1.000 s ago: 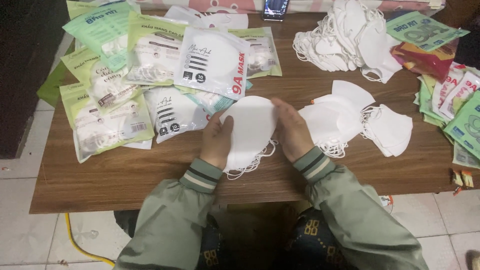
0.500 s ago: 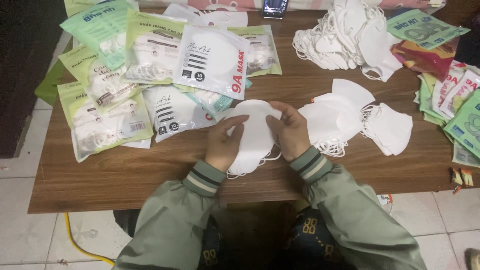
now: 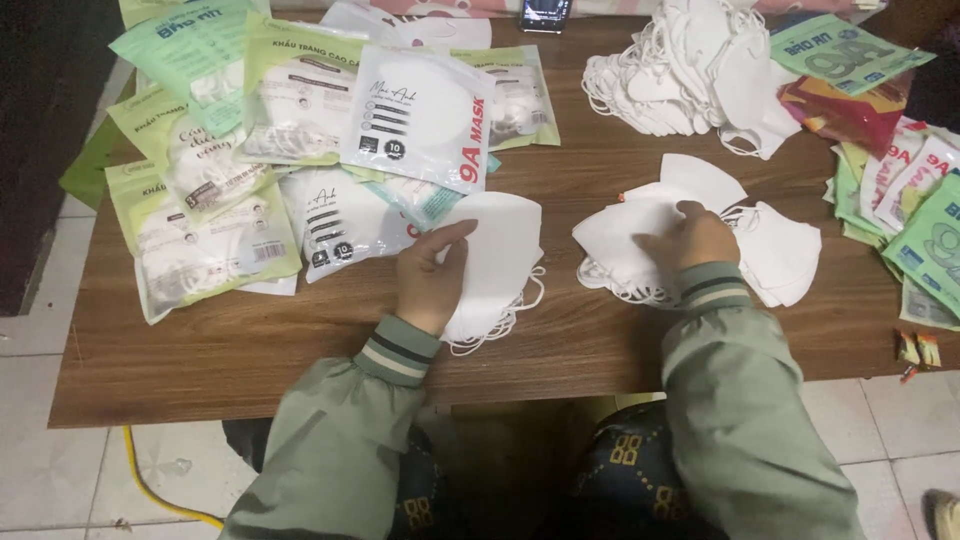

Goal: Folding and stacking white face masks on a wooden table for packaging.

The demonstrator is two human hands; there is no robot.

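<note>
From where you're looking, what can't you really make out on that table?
- Head view: how many masks are in the stack under the left hand; the top one covers the rest.
- Head view: the right hand hides part of the loose masks.
- The dark object at the far edge is cut off by the frame.
- The small wrappers are too small to identify.

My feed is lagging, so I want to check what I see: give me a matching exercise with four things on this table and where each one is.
1. left hand
2. right hand
3. big loose mask heap
4. sealed mask packets

a. far edge, right of centre
b. holding a small mask stack near the front edge
c. table's left part
d. on the flat masks right of centre

Pairs: 1-b, 2-d, 3-a, 4-c
</note>
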